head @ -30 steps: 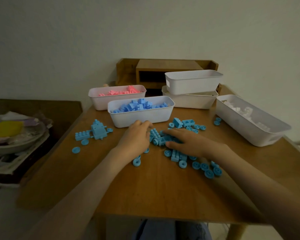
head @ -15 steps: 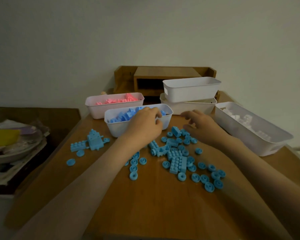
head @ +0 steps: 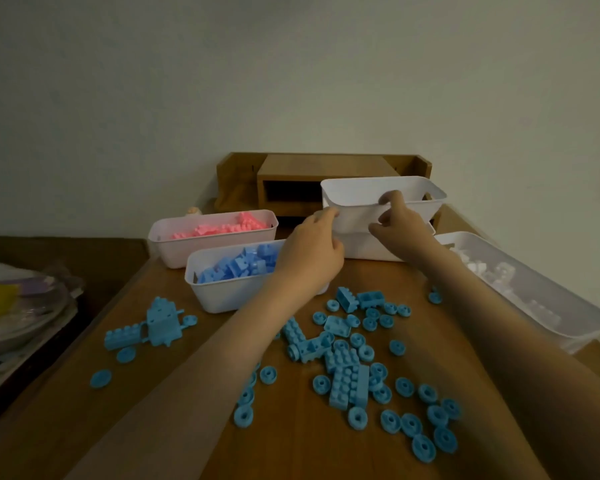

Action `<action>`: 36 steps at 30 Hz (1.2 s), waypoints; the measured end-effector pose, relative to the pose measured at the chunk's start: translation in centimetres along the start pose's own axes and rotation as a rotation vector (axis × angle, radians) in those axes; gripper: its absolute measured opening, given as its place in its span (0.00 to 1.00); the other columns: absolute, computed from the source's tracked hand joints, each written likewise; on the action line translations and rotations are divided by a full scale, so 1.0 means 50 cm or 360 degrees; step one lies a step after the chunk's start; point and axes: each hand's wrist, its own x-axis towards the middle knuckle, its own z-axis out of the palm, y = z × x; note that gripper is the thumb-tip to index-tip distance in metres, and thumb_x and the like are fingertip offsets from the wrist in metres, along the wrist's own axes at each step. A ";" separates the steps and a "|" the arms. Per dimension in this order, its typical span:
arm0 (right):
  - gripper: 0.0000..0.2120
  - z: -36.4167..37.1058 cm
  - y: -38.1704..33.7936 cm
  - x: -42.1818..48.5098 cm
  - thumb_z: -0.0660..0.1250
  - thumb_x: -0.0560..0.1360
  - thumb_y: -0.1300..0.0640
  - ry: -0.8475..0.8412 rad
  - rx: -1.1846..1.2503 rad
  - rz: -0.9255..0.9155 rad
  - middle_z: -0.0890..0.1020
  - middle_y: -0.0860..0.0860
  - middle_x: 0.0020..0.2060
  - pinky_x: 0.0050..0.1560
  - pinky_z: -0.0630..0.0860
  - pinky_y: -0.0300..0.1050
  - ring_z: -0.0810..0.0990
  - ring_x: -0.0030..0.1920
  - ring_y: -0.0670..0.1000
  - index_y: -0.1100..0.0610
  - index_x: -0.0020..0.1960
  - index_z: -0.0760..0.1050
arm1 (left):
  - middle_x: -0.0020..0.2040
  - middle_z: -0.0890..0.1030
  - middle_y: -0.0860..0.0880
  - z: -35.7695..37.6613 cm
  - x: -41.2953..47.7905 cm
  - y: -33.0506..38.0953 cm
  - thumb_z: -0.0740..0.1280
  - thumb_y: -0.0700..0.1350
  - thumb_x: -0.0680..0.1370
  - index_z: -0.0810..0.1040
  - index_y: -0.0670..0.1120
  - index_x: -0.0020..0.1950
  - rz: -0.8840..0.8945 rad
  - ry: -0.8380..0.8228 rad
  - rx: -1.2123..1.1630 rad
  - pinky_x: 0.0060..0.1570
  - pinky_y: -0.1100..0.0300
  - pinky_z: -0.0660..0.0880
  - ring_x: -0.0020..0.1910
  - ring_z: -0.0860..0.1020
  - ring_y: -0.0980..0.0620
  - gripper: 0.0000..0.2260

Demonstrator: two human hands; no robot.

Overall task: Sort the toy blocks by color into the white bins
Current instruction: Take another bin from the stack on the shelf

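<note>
— Right hand [head: 400, 223]: where, and how set?
— On the top bin [head: 413, 197], at its near long wall. Thumb is hooked over the rim and fingers are curled against the outside, pinching the wall.
— Left hand [head: 312, 251]?
— Just beside it, at that bin's left end. Fingers curled; the index tip seems to touch the corner. It's blurred, so I cannot tell grip from mere touch.
— Where does the top bin sit?
— Nested in a lower bin [head: 371, 251] at the back of the wooden table [head: 291, 452], in front of a wooden shelf unit [head: 326, 166].
— Other bins?
— Back left is the bin of pink blocks [head: 174, 252]. Nearer, partly under the left forearm, is the bin of darker blue blocks [head: 222, 297]. Along the right edge, angled, is the bin of white blocks [head: 568, 329].
— Unsorted?
— Light-blue blocks and wheels [head: 347, 372] are scattered on the near table, between and under both forearms. A small built cluster [head: 161, 323] lies apart to the left, with two loose discs near it.
— Off the table?
— Stacked plates and papers [head: 21, 317], far left, dim.
</note>
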 end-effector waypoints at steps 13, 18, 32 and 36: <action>0.07 -0.019 -0.026 -0.057 0.57 0.78 0.63 0.0322 0.0072 -0.0089 0.75 0.55 0.39 0.33 0.69 0.45 0.72 0.34 0.51 0.61 0.56 0.66 | 0.70 0.62 0.46 -0.034 -0.070 0.008 0.62 0.43 0.79 0.52 0.51 0.76 -0.0056 0.0187 -0.0085 0.53 0.63 0.63 0.68 0.64 0.48 0.29; 0.09 -0.063 -0.035 -0.134 0.57 0.73 0.70 0.0453 -0.0021 -0.0364 0.73 0.53 0.35 0.33 0.67 0.49 0.70 0.33 0.53 0.62 0.52 0.67 | 0.75 0.52 0.46 -0.060 -0.103 0.028 0.65 0.43 0.77 0.44 0.52 0.77 -0.0068 0.0256 -0.0236 0.66 0.54 0.63 0.73 0.54 0.47 0.37; 0.35 -0.036 0.100 -0.228 0.62 0.76 0.62 -0.0199 0.0185 0.0209 0.63 0.54 0.72 0.68 0.68 0.53 0.64 0.71 0.54 0.49 0.76 0.47 | 0.39 0.74 0.54 -0.052 -0.195 0.055 0.65 0.46 0.78 0.67 0.48 0.42 0.0097 0.0117 -0.0418 0.35 0.64 0.72 0.41 0.74 0.56 0.09; 0.30 0.013 0.146 -0.213 0.55 0.80 0.53 -0.0437 -0.0351 0.0511 0.49 0.57 0.76 0.75 0.50 0.56 0.48 0.76 0.58 0.55 0.77 0.45 | 0.41 0.72 0.55 -0.052 -0.199 0.041 0.65 0.47 0.78 0.66 0.48 0.42 0.0051 0.0190 -0.0338 0.35 0.67 0.69 0.42 0.72 0.57 0.09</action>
